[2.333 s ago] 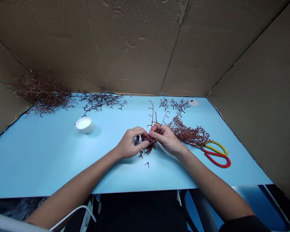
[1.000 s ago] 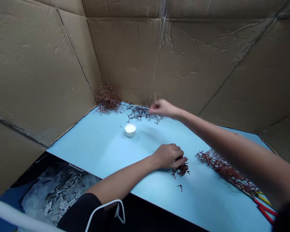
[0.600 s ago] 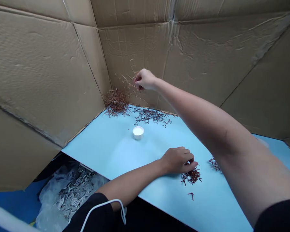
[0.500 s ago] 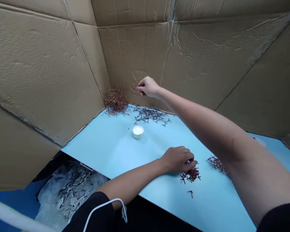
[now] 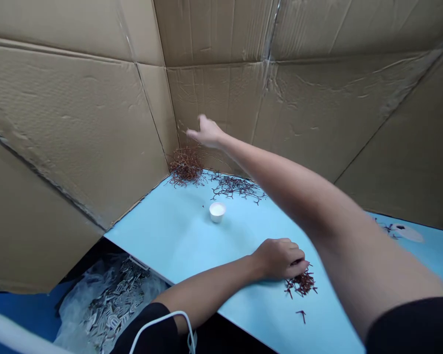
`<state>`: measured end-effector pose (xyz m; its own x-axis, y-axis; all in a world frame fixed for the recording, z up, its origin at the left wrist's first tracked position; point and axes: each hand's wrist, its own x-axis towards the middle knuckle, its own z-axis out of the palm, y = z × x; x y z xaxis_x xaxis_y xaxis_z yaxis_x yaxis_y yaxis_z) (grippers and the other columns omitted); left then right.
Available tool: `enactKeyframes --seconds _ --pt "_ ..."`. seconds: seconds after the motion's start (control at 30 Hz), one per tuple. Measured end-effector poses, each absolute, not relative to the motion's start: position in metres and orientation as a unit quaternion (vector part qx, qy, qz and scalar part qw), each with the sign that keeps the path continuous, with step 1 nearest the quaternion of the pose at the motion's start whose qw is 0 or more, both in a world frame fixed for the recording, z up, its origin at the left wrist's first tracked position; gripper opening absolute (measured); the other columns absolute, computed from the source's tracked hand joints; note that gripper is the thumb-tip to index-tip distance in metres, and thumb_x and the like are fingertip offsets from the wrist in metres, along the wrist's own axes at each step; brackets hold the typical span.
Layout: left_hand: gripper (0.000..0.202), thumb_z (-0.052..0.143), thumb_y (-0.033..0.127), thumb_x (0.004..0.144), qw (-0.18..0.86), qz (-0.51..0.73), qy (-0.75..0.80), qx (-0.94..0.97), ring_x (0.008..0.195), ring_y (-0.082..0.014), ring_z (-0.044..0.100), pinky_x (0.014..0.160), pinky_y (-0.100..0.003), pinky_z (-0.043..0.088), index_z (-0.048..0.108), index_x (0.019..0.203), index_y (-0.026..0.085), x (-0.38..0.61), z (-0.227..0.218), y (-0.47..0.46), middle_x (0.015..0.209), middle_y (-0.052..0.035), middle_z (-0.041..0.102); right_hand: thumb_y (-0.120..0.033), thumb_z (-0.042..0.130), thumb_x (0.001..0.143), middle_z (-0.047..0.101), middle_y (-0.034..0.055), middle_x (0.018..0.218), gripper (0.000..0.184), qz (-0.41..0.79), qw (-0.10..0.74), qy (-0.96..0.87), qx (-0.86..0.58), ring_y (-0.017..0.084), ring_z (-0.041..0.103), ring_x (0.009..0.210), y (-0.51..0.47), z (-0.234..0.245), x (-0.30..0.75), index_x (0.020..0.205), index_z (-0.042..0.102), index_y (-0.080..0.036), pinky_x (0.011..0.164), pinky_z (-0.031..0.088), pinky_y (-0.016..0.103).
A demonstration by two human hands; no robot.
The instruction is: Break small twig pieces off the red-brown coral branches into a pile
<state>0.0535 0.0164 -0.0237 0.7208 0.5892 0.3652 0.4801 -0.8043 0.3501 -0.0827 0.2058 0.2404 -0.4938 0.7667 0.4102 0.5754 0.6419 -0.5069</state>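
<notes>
My right hand [image 5: 206, 132] is stretched out to the far left corner, fingers spread and blurred, above a tangled heap of reddish-brown plastic sprue stems [image 5: 186, 167]. Nothing shows in it. My left hand [image 5: 280, 258] rests on the light blue table [image 5: 177, 231], fingers curled down onto a small cluster of dark red pieces [image 5: 301, 284]. One single small piece [image 5: 301, 314] lies apart, just nearer the table's edge.
A scatter of darker branched stems [image 5: 238, 187] lies next to the heap. A small white cup [image 5: 217, 212] stands mid-table. Cardboard walls [image 5: 77, 128] enclose the table. Below the left edge is a clear bag of pale parts [image 5: 110, 305]. A white cable [image 5: 158, 322] crosses my arm.
My right hand left the cluster, carried a bare stem to the far left corner and opened over the heap; the stem is gone from it. My left hand stayed on the cluster.
</notes>
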Motion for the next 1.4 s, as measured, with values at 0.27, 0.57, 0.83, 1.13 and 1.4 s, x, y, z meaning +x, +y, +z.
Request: enactKeyframes --seconds 0.27,0.57,0.83,1.13,1.4 --pt "0.034 0.056 0.041 0.109 0.090 0.269 0.268 0.921 0.090 -0.0213 0.070 0.056 -0.032 0.037 0.069 0.086 0.019 0.050 -0.020 0.018 0.087 -0.0067 0.075 -0.059 0.040 0.112 0.063 0.0093 0.132 0.050 0.158 0.333 -0.890 -0.268 0.034 0.055 0.137 0.145 0.253 -0.054 0.131 0.058 -0.016 0.119 0.041 0.053" --pt "0.041 0.059 0.037 0.108 0.214 0.368 0.286 0.858 0.076 -0.0210 0.062 0.065 -0.030 0.039 0.058 0.071 0.020 0.050 -0.020 0.021 0.073 -0.0055 0.064 -0.040 0.062 0.104 0.076 0.0061 0.094 0.020 0.095 0.272 -0.773 -0.566 0.023 0.068 0.084 -0.039 0.168 0.209 0.104 0.077 -0.027 0.076 0.047 0.037" --pt "0.007 0.061 0.019 0.099 0.200 0.409 0.296 0.840 0.088 -0.0208 0.063 0.078 -0.033 0.049 0.057 0.105 0.022 0.050 -0.016 0.012 0.102 -0.0047 0.069 -0.039 0.066 0.099 0.074 0.0155 0.129 0.035 -0.010 0.081 -0.707 -0.702 0.033 0.070 0.114 -0.091 0.077 0.346 0.129 0.072 -0.022 0.093 0.052 0.043" --pt "0.005 0.055 0.018 0.101 0.184 0.415 0.291 0.842 0.092 -0.0225 0.064 0.085 -0.037 0.051 0.057 0.104 0.021 0.049 -0.015 0.015 0.104 -0.0054 0.068 -0.027 0.055 0.104 0.079 0.0144 0.103 0.023 -0.110 0.015 -0.685 -0.720 0.031 0.068 0.099 -0.092 0.060 0.350 0.095 0.076 -0.021 0.083 0.041 0.041" --pt "0.006 0.053 0.019 0.101 0.194 0.418 0.289 0.839 0.092 -0.0225 0.065 0.082 -0.036 0.051 0.058 0.102 0.022 0.051 -0.016 0.015 0.102 -0.0051 0.068 -0.038 0.058 0.098 0.079 0.0102 0.095 0.024 -0.090 0.327 -0.586 -0.736 0.025 0.069 0.082 -0.080 0.087 0.385 0.095 0.075 -0.021 0.074 0.044 0.035"
